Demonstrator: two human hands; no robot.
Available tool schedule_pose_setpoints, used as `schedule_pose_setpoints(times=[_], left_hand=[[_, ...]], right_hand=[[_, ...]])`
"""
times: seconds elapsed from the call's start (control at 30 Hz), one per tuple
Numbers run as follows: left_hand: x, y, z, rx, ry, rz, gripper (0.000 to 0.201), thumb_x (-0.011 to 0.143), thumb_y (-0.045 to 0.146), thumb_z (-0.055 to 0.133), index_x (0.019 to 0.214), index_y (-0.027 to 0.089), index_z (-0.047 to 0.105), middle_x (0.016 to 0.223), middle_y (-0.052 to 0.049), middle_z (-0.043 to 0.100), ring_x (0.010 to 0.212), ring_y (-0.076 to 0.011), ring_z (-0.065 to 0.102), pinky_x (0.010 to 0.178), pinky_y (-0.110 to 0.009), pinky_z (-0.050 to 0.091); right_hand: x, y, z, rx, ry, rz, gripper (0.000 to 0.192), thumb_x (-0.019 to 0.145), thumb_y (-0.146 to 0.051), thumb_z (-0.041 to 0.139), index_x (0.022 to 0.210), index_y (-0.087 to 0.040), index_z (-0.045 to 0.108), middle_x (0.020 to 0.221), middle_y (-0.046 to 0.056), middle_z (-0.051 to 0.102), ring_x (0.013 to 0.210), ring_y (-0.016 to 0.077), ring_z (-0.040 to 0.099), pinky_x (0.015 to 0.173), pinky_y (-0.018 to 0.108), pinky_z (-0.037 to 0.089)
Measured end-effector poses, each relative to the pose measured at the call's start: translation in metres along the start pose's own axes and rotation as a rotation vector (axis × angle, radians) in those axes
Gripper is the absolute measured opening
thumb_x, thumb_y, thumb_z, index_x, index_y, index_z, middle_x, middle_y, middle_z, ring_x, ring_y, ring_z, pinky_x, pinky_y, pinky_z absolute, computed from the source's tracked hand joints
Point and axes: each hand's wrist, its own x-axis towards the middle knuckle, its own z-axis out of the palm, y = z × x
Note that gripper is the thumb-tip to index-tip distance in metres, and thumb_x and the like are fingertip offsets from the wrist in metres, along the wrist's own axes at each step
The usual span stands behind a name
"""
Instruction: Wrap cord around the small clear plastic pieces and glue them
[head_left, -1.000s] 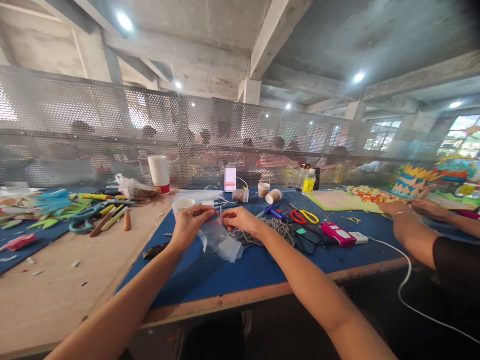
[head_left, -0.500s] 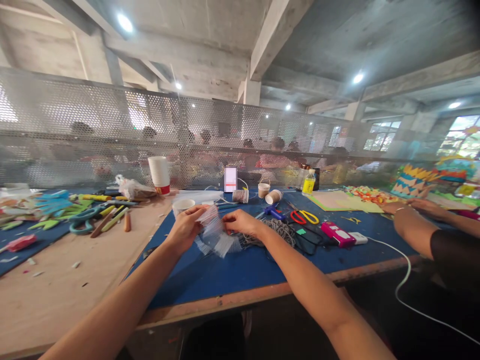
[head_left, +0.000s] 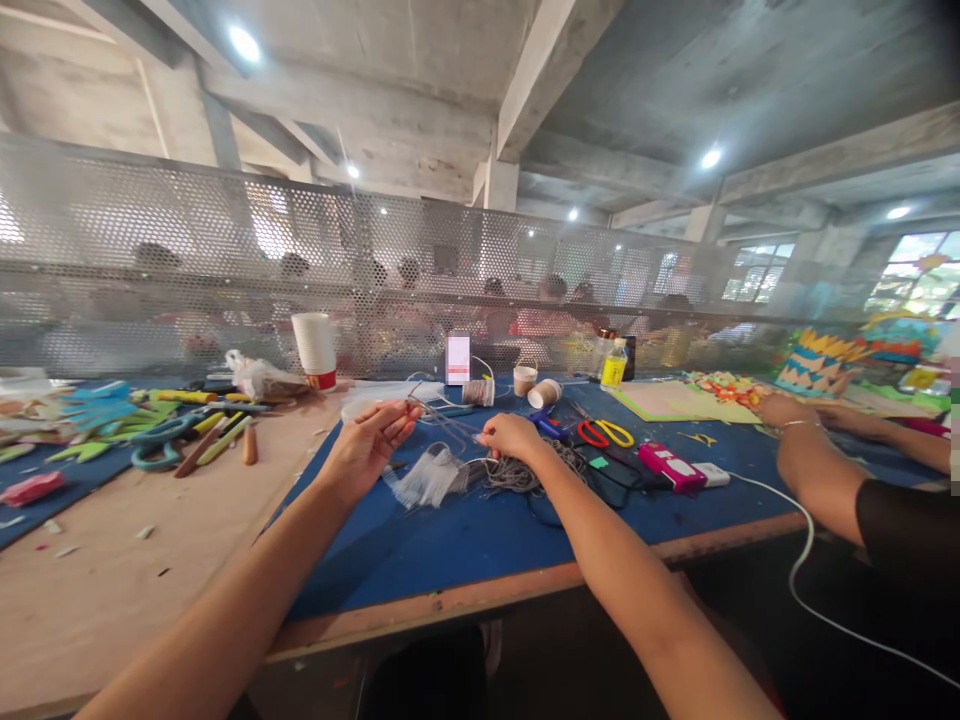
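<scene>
My left hand [head_left: 375,437] is raised over the blue mat, thumb and forefinger pinching a thin grey cord [head_left: 448,425]. The cord runs in loose strands toward my right hand [head_left: 511,437], whose fingers are closed on it as well. Below and between the hands, a clear fringed plastic piece [head_left: 426,478] lies on the mat. A tangled heap of grey cord [head_left: 517,474] sits under my right hand. Behind my left hand a white paper cup [head_left: 360,409] is partly hidden.
Beyond the hands stand a cord spool [head_left: 478,391], a phone [head_left: 457,360] and paper cups [head_left: 525,379]. To the right lie a blue glue gun [head_left: 550,426], scissors [head_left: 606,433] and a pink power bank [head_left: 670,467]. A co-worker's arm [head_left: 814,460] reaches in at right.
The clear fringed plastic has left my hands and now lies on the mat. Strands of grey cord are now stretched between them, and my right hand has shifted slightly right.
</scene>
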Motion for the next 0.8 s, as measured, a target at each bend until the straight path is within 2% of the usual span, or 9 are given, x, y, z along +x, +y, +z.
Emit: schedule_pose_setpoints(times=[0.07, 0.17, 0.5, 0.8], left_hand=[[0.000, 0.000, 0.000, -0.014, 0.012, 0.013, 0.012, 0.072, 0.016, 0.076, 0.082, 0.014, 0.072, 0.087, -0.005, 0.076, 0.084, -0.0143, 0.071, 0.075, -0.019, 0.056], [0.002, 0.000, -0.002, -0.024, 0.035, 0.044, 0.011, 0.073, 0.016, 0.075, 0.082, 0.012, 0.071, 0.087, -0.007, 0.076, 0.083, -0.0146, 0.071, 0.075, -0.019, 0.057], [0.008, 0.008, -0.008, -0.104, 0.109, 0.112, 0.006, 0.077, 0.010, 0.069, 0.082, 0.011, 0.071, 0.087, -0.008, 0.076, 0.082, -0.0147, 0.072, 0.071, -0.018, 0.058], [0.013, 0.007, -0.011, -0.116, 0.110, 0.141, 0.005, 0.074, 0.011, 0.071, 0.079, 0.013, 0.072, 0.084, -0.006, 0.076, 0.080, -0.0133, 0.071, 0.069, -0.014, 0.055]], right_hand=[[-0.001, 0.007, -0.004, -0.076, 0.061, 0.064, 0.012, 0.079, -0.029, 0.066, 0.085, -0.024, 0.075, 0.085, 0.005, 0.075, 0.088, 0.0211, 0.067, 0.070, 0.026, 0.042], [-0.002, 0.015, -0.010, -0.170, 0.129, 0.140, 0.020, 0.080, -0.029, 0.064, 0.097, -0.022, 0.073, 0.105, 0.010, 0.072, 0.100, 0.0250, 0.065, 0.079, 0.030, 0.044], [-0.003, 0.030, -0.025, -0.267, 0.199, 0.297, 0.036, 0.087, -0.034, 0.055, 0.120, -0.019, 0.062, 0.110, 0.015, 0.068, 0.106, 0.0296, 0.064, 0.084, 0.037, 0.047], [-0.003, 0.056, -0.040, -0.147, 0.285, 0.435, 0.039, 0.086, -0.039, 0.054, 0.120, -0.021, 0.061, 0.112, 0.013, 0.067, 0.107, 0.0296, 0.063, 0.088, 0.039, 0.046]])
